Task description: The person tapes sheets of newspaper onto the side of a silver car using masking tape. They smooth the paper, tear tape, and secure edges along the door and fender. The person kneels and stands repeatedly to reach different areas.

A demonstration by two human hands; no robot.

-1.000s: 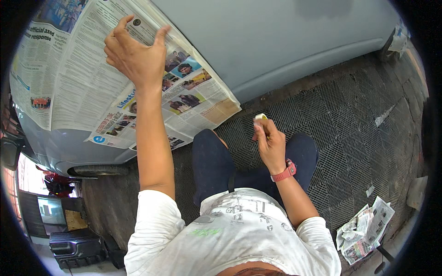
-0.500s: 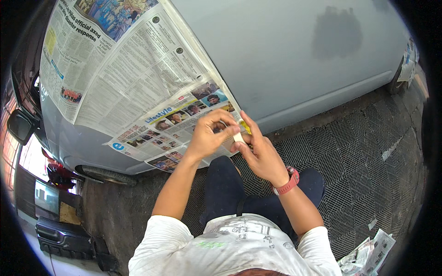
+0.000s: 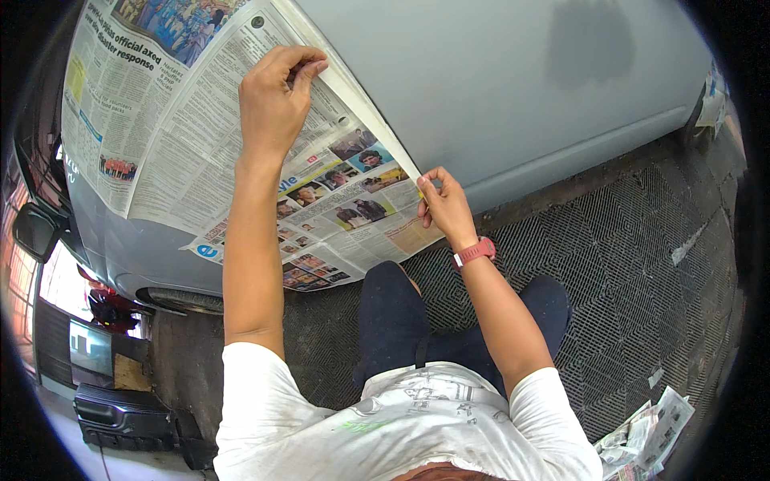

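Your left hand (image 3: pixel 273 100) is raised high against the pale grey-blue car body panel (image 3: pixel 513 88), arm nearly straight, fingers curled and pinched on the upper end of a thin pale strip of masking tape (image 3: pixel 365 120). The tape runs diagonally down and to the right along the edge of the printed newspaper sheet (image 3: pixel 184 136), where paper meets bare panel. Your right hand (image 3: pixel 443 207) sits lower, at the sheet's lower right corner, with thumb and fingertips pressed together on the lower end of the tape; the wrist wears a red band (image 3: pixel 473 252). Whether the tape between your hands lies flat on the panel or stands off it is hard to tell.

The newspaper sheet covers the left part of the panel, spread flat, with columns of black text, a large colour photograph at its top edge, a yellow block near its left edge, and a cluster of small colour portrait pictures and a peach-coloured block toward its lower corner, just beside your right hand. A darker dull patch (image 3: pixel 597 48) shows on the bare panel at upper right.

You are crouched on dark ribbed rubber floor matting (image 3: pixel 642 272). Crumpled newspaper scraps (image 3: pixel 646 437) lie on the floor at lower right, well apart from both hands. A black wing mirror (image 3: pixel 36 228) sits at the far left, and a black plastic case (image 3: pixel 120 417) rests on the floor at lower left.
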